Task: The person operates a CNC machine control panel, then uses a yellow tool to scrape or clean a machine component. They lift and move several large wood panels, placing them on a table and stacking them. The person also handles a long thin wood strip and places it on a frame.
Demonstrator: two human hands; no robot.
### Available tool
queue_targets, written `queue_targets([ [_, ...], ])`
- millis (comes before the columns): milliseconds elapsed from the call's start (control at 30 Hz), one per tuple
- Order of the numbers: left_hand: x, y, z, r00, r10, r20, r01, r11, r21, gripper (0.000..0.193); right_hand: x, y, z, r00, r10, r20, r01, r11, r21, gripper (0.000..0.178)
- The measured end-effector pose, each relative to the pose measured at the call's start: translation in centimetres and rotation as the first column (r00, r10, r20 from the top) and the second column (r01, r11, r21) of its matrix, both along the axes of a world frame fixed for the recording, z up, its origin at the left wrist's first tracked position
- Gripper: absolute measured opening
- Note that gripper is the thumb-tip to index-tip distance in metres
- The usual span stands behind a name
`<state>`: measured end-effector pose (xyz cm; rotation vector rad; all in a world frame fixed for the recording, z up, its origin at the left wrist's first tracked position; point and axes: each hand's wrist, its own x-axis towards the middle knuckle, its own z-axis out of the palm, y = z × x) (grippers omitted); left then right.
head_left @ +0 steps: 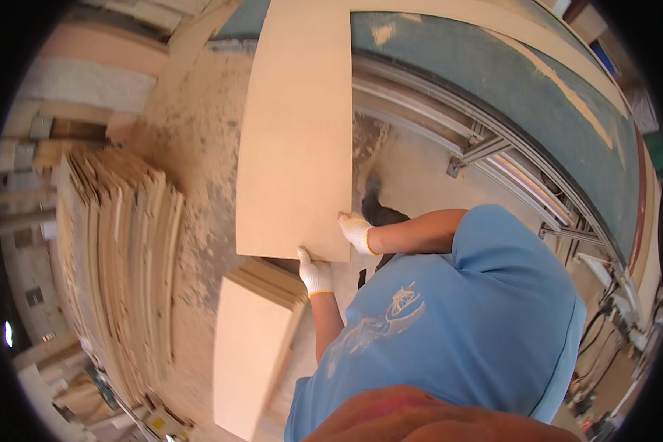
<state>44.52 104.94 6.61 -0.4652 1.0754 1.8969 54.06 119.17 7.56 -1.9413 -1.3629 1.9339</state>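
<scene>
A long pale wooden board [295, 140] stretches away from me, its far part over a green-topped machine table [420, 51]. Its near end is in both my hands, which wear white knit gloves. My left hand [315, 275] is closed on the near edge, with the thumb on top and the fingers hidden beneath. On the right edge, close to the near corner, my right hand [356, 233] grips the same board. Just below and left of my left hand stands a stack of similar pale boards [250, 353].
A tall stack of rough-edged wooden sheets [121, 265] stands at the left. Sawdust lies over the concrete floor [199, 206]. Metal rails [486, 151] run along the table's near side, to my right. More sheets [88, 81] lie at the far left.
</scene>
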Motion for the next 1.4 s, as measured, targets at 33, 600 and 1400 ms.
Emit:
queue_targets([
  [33,1.7,-2.9,-0.4,1.0,0.012,0.001,-0.012,1.0,-0.008,0.055,1.5,-2.8,-0.7,0.999,0.035,0.02,-0.034,0.999,-0.034,0.057],
  [600,32.8,-41.5,-2.6,0.813,0.566,0.137,-0.357,0.67,-0.65,0.065,6.8,5.7,-4.8,0.796,-0.222,-0.563,-0.08,0.884,-0.462,0.066],
  [1400,25.8,-42.0,7.0,0.826,-0.564,0.023,-0.08,-0.157,-0.984,0.082,35.8,-23.9,1.5,0.824,0.444,-0.351,-0.564,0.593,-0.574,0.053],
])
